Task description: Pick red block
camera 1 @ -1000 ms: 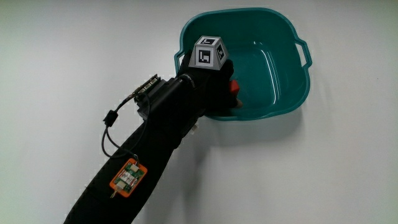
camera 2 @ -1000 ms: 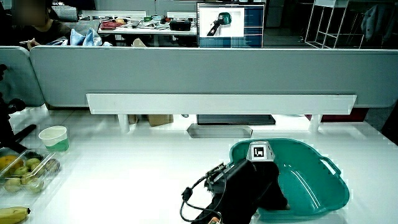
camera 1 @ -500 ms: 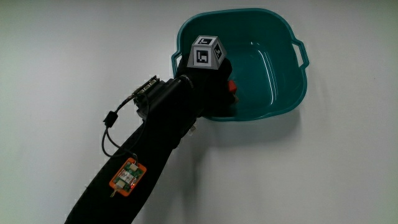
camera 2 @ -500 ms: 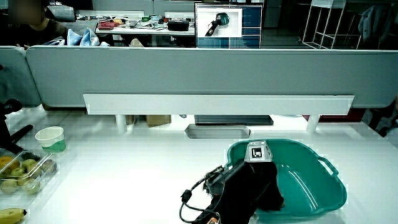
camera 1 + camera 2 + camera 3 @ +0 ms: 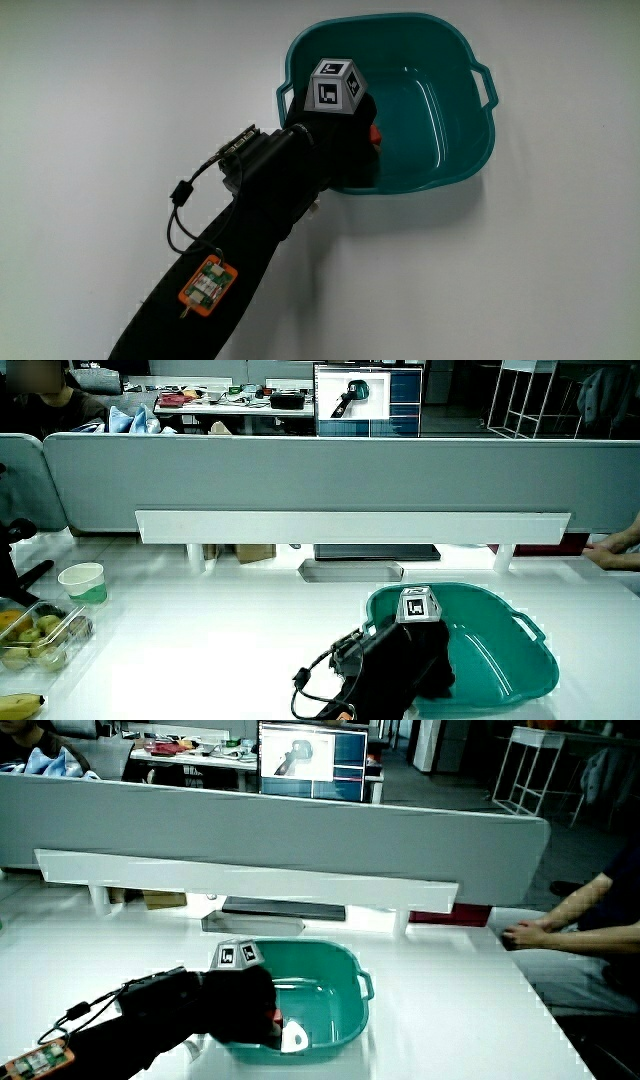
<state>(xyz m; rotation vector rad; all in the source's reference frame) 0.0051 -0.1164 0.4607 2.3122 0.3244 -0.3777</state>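
Inside the teal basin [image 5: 470, 150], the hand [image 5: 345, 150] covers the red block [image 5: 375, 134], grip unclear; the block looks small, rigid and light, best pinched across opposite faces.

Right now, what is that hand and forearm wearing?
The hand wears a black glove with a grey cube bearing black square markers. A black sleeve covers the forearm, with a black wrist module, a looping black cable and a small orange-framed board.
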